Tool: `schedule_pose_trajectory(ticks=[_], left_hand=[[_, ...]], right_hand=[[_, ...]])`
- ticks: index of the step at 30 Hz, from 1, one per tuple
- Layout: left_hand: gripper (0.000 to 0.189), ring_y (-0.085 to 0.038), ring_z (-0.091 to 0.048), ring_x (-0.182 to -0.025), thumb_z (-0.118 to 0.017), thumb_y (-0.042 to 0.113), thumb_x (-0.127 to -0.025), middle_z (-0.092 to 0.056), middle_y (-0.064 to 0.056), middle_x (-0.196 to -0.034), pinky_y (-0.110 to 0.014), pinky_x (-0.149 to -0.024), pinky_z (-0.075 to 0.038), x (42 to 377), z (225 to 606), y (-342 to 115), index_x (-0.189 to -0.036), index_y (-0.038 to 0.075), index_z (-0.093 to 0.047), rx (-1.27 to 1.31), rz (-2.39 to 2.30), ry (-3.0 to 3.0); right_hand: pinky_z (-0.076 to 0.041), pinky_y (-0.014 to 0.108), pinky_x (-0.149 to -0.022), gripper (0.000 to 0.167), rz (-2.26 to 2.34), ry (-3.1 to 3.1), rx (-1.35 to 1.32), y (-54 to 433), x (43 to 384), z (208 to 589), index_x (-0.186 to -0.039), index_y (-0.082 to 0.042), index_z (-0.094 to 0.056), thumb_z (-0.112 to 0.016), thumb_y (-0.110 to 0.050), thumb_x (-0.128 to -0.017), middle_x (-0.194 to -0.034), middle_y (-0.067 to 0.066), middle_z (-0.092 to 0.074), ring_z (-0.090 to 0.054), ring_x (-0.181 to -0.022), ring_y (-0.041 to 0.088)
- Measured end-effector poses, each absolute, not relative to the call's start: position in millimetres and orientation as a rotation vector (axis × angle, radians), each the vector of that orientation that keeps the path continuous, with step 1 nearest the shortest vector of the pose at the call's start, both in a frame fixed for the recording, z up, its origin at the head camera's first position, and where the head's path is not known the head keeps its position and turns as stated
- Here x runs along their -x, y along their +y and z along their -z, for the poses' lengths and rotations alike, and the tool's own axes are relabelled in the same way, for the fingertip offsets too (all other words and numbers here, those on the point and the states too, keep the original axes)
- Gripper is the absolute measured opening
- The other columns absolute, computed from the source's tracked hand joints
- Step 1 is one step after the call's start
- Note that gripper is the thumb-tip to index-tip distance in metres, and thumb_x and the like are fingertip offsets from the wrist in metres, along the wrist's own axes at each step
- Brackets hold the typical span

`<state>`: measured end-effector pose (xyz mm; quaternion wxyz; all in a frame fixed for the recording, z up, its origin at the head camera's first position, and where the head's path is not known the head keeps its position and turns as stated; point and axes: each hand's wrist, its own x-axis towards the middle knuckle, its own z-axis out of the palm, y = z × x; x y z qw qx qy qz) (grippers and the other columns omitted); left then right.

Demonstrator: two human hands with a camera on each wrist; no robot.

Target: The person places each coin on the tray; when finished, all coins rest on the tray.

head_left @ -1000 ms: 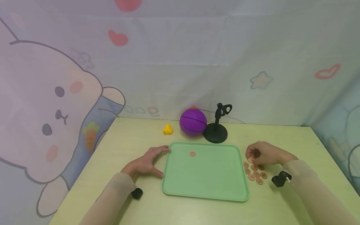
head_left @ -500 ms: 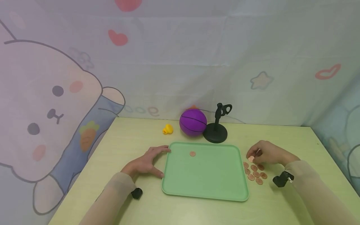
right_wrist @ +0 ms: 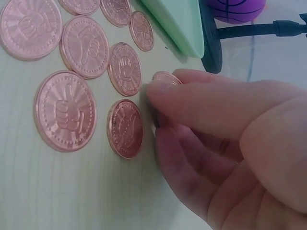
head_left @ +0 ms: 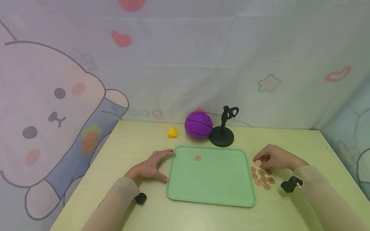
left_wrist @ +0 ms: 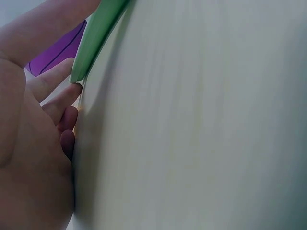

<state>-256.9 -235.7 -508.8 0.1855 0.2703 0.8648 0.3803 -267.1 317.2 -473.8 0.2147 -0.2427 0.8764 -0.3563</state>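
At the right of the table, my right hand [head_left: 277, 157] pinches a copper-coloured coin [head_left: 258, 163] between thumb and fingers. In the right wrist view the thumb [right_wrist: 192, 98] covers much of this coin [right_wrist: 168, 77], which has a tilted face. Several like coins [head_left: 263, 179] lie flat just in front of that hand, stamped with a thumbs-up design. A green tray [head_left: 211, 179] stands in the middle with one coin [head_left: 198, 158] near its back left. Along the tray's left rim my left hand [head_left: 148, 166] is spread, its thumb and fingertips touching the edge.
Behind the tray are a yellow rubber duck [head_left: 172, 132], a purple ball [head_left: 198, 125] and a black stand [head_left: 221, 136] with a round base. A printed cloth [head_left: 179, 64] hangs at the table's back edge.
The right hand has moved very slightly, and the coin in its pinch shows more of its face. My left hand, the tray and the loose coins look unchanged.
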Motion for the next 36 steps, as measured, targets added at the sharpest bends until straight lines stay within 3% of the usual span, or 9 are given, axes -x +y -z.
schedule_pose_trajectory(ticks=[4, 11, 18, 27, 36], left_hand=[[0.100, -0.029, -0.020, -0.153, -0.098, 0.032, -0.070, -0.027, 0.003, -0.172, -0.062, -0.122, -0.020, 256.5, 509.5, -236.1, -0.156, 0.028, -0.047, -0.765, -1.085, 2.429], [0.100, -0.033, -0.021, -0.152, -0.098, 0.032, -0.071, -0.027, -0.001, -0.172, -0.065, -0.122, -0.020, 256.0, 509.6, -235.4, -0.156, 0.026, -0.047, -0.786, -1.093, 2.433], [0.100, -0.031, -0.021, -0.152, -0.098, 0.032, -0.070, -0.027, 0.001, -0.172, -0.064, -0.122, -0.020, 255.5, 509.4, -235.0, -0.156, 0.029, -0.046, -0.760, -1.084, 2.436], [0.100, -0.034, -0.021, -0.152, -0.098, 0.030, -0.071, -0.027, -0.003, -0.172, -0.067, -0.122, -0.019, 255.9, 508.6, -235.5, -0.157, 0.024, -0.046, -0.782, -1.105, 2.432], [0.100, -0.034, -0.021, -0.152, -0.098, 0.030, -0.071, -0.027, -0.003, -0.172, -0.066, -0.122, -0.019, 256.5, 510.0, -235.8, -0.156, 0.025, -0.047, -0.790, -1.103, 2.434]], right_hand=[[-0.056, 0.026, -0.070, 0.032, 0.958, 2.465, 0.698, 316.9, 268.1, 476.2, -0.116, 0.002, -0.077, -0.077, 0.003, -0.085, -0.091, 0.003, -0.076, -0.068, -0.066, 0.015], [-0.056, 0.027, -0.064, 0.023, 0.984, 2.513, 0.728, 316.0, 268.1, 478.5, -0.114, -0.001, -0.077, -0.076, -0.001, -0.091, -0.095, 0.008, -0.065, -0.067, -0.056, 0.017], [-0.055, 0.027, -0.071, 0.023, 0.930, 2.710, 0.797, 308.8, 268.4, 473.8, -0.115, -0.007, -0.080, -0.080, -0.009, -0.092, -0.097, -0.002, -0.070, -0.064, -0.080, 0.009], [-0.058, 0.027, -0.074, 0.027, 1.063, 2.742, 0.877, 279.5, 273.2, 474.0, -0.116, -0.003, -0.079, -0.083, -0.006, -0.090, -0.098, -0.003, -0.074, -0.067, -0.081, 0.010], [-0.054, 0.027, -0.071, 0.026, 1.118, 2.710, 0.929, 241.3, 276.4, 476.1, -0.114, -0.004, -0.080, -0.084, -0.006, -0.089, -0.097, -0.001, -0.074, -0.063, -0.081, 0.011]])
